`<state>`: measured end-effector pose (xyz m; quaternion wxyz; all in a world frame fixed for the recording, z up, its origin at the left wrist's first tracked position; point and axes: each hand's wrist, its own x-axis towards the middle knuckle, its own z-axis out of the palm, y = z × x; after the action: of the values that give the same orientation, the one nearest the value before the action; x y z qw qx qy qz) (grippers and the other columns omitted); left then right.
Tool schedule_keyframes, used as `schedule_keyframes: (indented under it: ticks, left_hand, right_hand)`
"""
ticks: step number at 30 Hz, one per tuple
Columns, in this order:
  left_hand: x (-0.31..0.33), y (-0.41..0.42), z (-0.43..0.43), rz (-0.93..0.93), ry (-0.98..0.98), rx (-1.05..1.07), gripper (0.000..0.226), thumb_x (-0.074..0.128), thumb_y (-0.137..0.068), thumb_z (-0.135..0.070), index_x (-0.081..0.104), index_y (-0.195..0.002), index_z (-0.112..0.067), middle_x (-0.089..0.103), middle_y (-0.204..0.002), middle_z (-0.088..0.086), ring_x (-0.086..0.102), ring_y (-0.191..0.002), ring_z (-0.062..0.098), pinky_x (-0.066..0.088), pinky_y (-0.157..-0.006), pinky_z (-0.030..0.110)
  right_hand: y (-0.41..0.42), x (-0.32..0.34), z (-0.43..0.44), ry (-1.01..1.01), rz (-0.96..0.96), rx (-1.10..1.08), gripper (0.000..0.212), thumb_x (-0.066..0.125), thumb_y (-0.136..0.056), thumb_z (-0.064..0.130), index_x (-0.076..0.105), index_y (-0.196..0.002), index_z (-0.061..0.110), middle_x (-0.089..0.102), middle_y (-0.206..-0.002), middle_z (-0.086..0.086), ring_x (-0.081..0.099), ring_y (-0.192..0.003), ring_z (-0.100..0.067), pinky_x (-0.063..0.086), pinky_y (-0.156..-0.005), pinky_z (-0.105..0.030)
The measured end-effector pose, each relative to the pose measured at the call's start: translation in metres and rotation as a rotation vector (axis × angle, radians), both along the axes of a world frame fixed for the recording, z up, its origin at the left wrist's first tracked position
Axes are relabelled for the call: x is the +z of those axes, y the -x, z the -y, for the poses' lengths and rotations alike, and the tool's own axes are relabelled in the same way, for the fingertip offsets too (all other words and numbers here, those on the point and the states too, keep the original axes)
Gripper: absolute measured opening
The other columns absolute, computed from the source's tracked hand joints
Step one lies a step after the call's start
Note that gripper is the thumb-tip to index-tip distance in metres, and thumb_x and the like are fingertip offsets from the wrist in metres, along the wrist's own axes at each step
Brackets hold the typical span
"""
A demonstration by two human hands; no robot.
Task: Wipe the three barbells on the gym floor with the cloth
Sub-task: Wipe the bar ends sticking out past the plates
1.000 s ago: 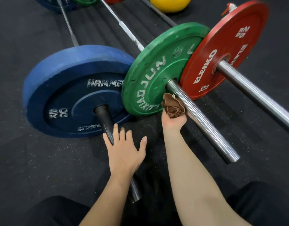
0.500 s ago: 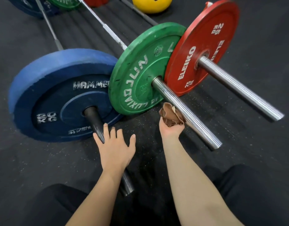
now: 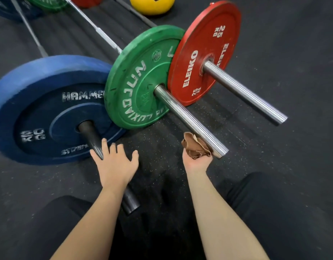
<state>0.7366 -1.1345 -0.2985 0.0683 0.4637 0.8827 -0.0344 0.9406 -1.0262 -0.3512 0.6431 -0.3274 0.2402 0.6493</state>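
The right hand (image 3: 196,162) bunches the brown cloth (image 3: 194,147) in a closed grip against the near tip of the chrome sleeve (image 3: 190,121) that carries the green plate (image 3: 139,81), so this sleeve's wipe looks nearly run out. The left hand (image 3: 115,164), fingers spread and holding nothing, rests on the dark sleeve (image 3: 90,136) of the blue plate (image 3: 40,113) (probably a brace). The next move likely calls for carrying the cloth to another bar. Readable: "HAMME" on blue, "LUXIAOJUN" on green, "ELEIKO" and "25 KG" on the red plate (image 3: 203,53).
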Motion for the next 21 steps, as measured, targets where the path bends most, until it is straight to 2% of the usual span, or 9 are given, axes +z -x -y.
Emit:
schedule_keyframes:
  ticks: [2, 5, 8, 10, 12, 14, 16, 19, 21]
  left_hand:
    - [0.0, 0.0, 0.001, -0.007, 0.002, -0.004, 0.076, 0.023, -0.097, -0.065, 0.053, -0.145, -0.015, 0.045, -0.157, 0.006, 0.003, -0.158, 0.028, 0.001, -0.121, 0.067]
    - [0.001, -0.001, 0.002, -0.007, -0.01, -0.012, 0.074, 0.025, -0.097, -0.064, 0.055, -0.143, -0.014, 0.048, -0.155, 0.007, 0.005, -0.158, 0.028, 0.002, -0.121, 0.067]
    - [0.003, -0.002, 0.003, -0.003, -0.007, -0.005, 0.072, 0.027, -0.098, -0.063, 0.054, -0.144, -0.015, 0.047, -0.156, 0.006, 0.005, -0.158, 0.028, 0.002, -0.121, 0.066]
    - [0.003, -0.002, 0.002, 0.005, -0.009, -0.004, 0.072, 0.027, -0.098, -0.063, 0.053, -0.146, -0.016, 0.045, -0.158, 0.005, 0.003, -0.158, 0.027, 0.0, -0.121, 0.065]
    - [0.003, -0.001, 0.001, 0.004, -0.011, -0.006, 0.072, 0.025, -0.098, -0.064, 0.052, -0.146, -0.017, 0.044, -0.158, 0.004, 0.001, -0.158, 0.026, -0.001, -0.122, 0.064]
    - [0.005, -0.001, 0.0, -0.006, -0.001, -0.013, 0.076, 0.02, -0.095, -0.065, 0.052, -0.146, -0.018, 0.045, -0.158, 0.004, 0.001, -0.158, 0.026, -0.001, -0.122, 0.064]
    - [0.005, -0.001, 0.0, -0.011, -0.007, -0.017, 0.081, 0.014, -0.092, -0.066, 0.051, -0.147, -0.019, 0.044, -0.158, 0.003, 0.001, -0.158, 0.027, -0.001, -0.122, 0.064]
    - [0.003, 0.0, 0.0, -0.006, -0.032, -0.017, 0.083, 0.014, -0.091, -0.066, 0.054, -0.145, -0.018, 0.047, -0.156, 0.004, 0.003, -0.158, 0.027, -0.001, -0.122, 0.064]
    - [0.001, 0.001, 0.0, -0.01, -0.041, -0.018, 0.081, 0.016, -0.092, -0.066, 0.056, -0.143, -0.017, 0.049, -0.154, 0.004, 0.004, -0.158, 0.027, -0.001, -0.122, 0.064]
  right_hand:
    - [-0.005, 0.007, 0.019, -0.022, 0.046, 0.072, 0.033, 0.046, -0.104, 0.033, 0.067, -0.117, 0.012, 0.073, -0.112, -0.011, 0.068, -0.109, -0.03, 0.052, -0.1, -0.045]
    - [-0.007, 0.027, 0.051, -0.023, 0.095, 0.317, 0.03, 0.05, -0.098, 0.036, 0.066, -0.108, 0.013, 0.069, -0.1, -0.011, 0.065, -0.095, -0.028, 0.048, -0.106, -0.043]
    - [0.004, 0.063, 0.048, -0.078, 0.145, 0.494, 0.028, 0.055, -0.091, 0.036, 0.072, -0.087, 0.013, 0.066, -0.089, -0.008, 0.063, -0.081, -0.025, 0.05, -0.089, -0.037]
    - [0.01, 0.09, 0.023, -0.137, 0.332, 0.607, 0.035, 0.055, -0.096, 0.037, 0.073, -0.075, 0.017, 0.067, -0.082, -0.004, 0.066, -0.072, -0.02, 0.05, -0.073, -0.032]
    - [0.012, 0.116, -0.013, -0.202, 0.565, 0.599, 0.026, 0.055, -0.101, 0.035, 0.069, -0.086, 0.018, 0.071, -0.088, -0.003, 0.072, -0.073, -0.016, 0.055, -0.066, -0.032]
    - [0.011, 0.133, -0.055, -0.234, 0.862, 0.535, 0.013, 0.061, -0.097, 0.034, 0.066, -0.103, 0.023, 0.073, -0.103, -0.001, 0.074, -0.089, -0.017, 0.06, -0.077, -0.037]
    - [0.009, 0.139, -0.1, -0.207, 1.142, 0.561, 0.023, 0.064, -0.089, 0.034, 0.064, -0.11, 0.025, 0.072, -0.107, 0.002, 0.072, -0.095, -0.016, 0.06, -0.087, -0.039]
    - [0.018, 0.122, -0.152, -0.141, 1.341, 0.809, 0.041, 0.066, -0.081, 0.037, 0.066, -0.118, 0.019, 0.072, -0.103, 0.002, 0.07, -0.095, -0.018, 0.058, -0.089, -0.037]
    - [0.033, 0.105, -0.169, -0.175, 1.395, 1.064, 0.043, 0.072, -0.083, 0.037, 0.066, -0.117, 0.012, 0.071, -0.098, -0.001, 0.07, -0.089, -0.019, 0.057, -0.079, -0.03]
